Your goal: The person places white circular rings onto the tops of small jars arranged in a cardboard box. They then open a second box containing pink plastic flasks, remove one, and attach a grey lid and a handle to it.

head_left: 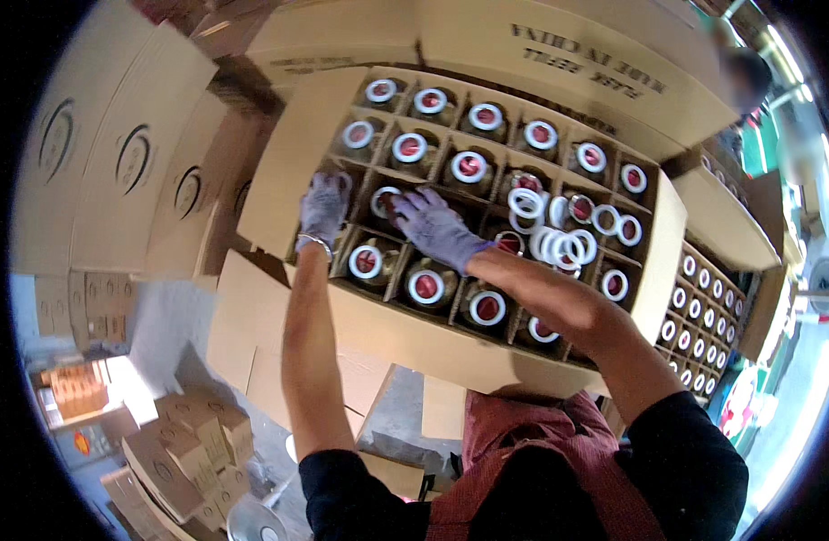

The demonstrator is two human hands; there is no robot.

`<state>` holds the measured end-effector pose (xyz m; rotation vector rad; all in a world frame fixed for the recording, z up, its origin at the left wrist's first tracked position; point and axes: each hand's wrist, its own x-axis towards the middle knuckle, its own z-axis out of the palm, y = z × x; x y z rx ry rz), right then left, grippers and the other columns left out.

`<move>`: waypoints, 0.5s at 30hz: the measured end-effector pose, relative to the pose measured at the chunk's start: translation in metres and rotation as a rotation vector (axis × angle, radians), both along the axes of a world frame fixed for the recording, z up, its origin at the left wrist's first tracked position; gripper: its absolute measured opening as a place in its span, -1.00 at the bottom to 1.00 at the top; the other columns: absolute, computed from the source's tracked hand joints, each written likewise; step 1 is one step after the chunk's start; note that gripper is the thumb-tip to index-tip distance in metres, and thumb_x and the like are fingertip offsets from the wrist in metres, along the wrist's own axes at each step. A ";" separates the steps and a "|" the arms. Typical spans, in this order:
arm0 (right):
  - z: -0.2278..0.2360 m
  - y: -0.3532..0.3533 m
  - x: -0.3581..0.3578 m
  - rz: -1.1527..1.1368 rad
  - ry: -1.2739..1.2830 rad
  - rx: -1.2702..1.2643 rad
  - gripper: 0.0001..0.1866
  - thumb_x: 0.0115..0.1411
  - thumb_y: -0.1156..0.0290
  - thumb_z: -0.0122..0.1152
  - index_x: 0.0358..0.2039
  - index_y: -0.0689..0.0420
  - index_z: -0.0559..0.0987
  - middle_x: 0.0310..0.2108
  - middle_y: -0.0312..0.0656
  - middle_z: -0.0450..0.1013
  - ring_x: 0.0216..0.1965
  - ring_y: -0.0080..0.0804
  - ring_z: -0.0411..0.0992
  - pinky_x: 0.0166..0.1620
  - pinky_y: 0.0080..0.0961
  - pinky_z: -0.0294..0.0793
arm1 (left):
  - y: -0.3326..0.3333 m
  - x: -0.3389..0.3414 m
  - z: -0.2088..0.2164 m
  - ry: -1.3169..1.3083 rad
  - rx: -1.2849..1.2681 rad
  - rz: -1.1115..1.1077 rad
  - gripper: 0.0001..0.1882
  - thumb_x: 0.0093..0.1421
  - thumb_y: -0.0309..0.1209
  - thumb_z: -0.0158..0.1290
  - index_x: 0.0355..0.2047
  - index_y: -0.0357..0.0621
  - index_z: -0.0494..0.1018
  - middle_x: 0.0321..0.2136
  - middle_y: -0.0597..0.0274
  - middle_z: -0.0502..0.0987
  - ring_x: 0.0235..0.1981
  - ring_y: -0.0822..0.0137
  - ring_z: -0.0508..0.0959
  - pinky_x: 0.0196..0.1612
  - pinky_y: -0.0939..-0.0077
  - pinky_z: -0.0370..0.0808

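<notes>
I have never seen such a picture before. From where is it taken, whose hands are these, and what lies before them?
No machine here: a camera on a person's head looks down at their own two gloved hands. Before them stands an open cardboard carton, divided into compartments. Many hold a vessel with a white ring around a red centre. Loose white rings lie piled toward the right. The left hand is at the carton's left side; the right hand reaches over a compartment. Whether either holds something is unclear.
</notes>
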<state>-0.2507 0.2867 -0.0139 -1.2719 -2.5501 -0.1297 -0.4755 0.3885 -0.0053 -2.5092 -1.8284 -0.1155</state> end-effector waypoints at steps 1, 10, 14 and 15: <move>0.002 -0.002 0.002 -0.023 -0.004 -0.052 -0.68 0.17 0.38 0.00 -0.05 0.01 0.51 0.07 -0.14 0.39 0.11 -0.16 0.31 0.23 -0.04 0.18 | -0.002 0.011 0.011 0.117 0.084 -0.040 -0.70 0.25 -0.18 -0.08 -0.13 -0.06 0.44 -0.15 -0.03 0.42 -0.16 -0.01 0.49 -0.12 0.03 0.47; 0.051 -0.067 0.159 -0.593 0.093 -0.333 -0.73 0.06 0.22 0.24 -0.26 0.08 0.56 -0.13 -0.08 0.36 -0.06 -0.11 0.34 0.00 -0.19 0.36 | -0.127 0.199 0.049 -0.588 -0.110 -0.366 -0.81 0.23 -0.27 0.00 -0.30 -0.10 0.49 -0.38 0.05 0.58 -0.33 0.01 0.57 -0.24 0.18 0.51; 0.064 -0.076 0.185 -0.354 0.425 -0.181 -0.80 0.07 0.29 0.25 -0.29 0.07 0.59 -0.18 -0.16 0.41 -0.12 -0.15 0.37 -0.03 -0.23 0.34 | -0.139 0.229 0.035 -0.918 -0.263 -0.126 -0.71 0.27 -0.20 0.01 -0.22 -0.17 0.52 -0.40 0.06 0.59 -0.38 0.10 0.58 -0.30 0.26 0.48; 0.092 -0.086 0.178 -0.336 0.567 -0.165 -0.80 0.07 0.31 0.27 -0.30 0.07 0.58 -0.21 -0.18 0.42 -0.14 -0.17 0.38 -0.04 -0.24 0.34 | -0.150 0.222 0.042 -1.188 -0.464 -0.063 -0.69 0.29 -0.19 0.00 -0.22 -0.20 0.52 -0.41 0.12 0.59 -0.40 0.19 0.57 -0.31 0.33 0.47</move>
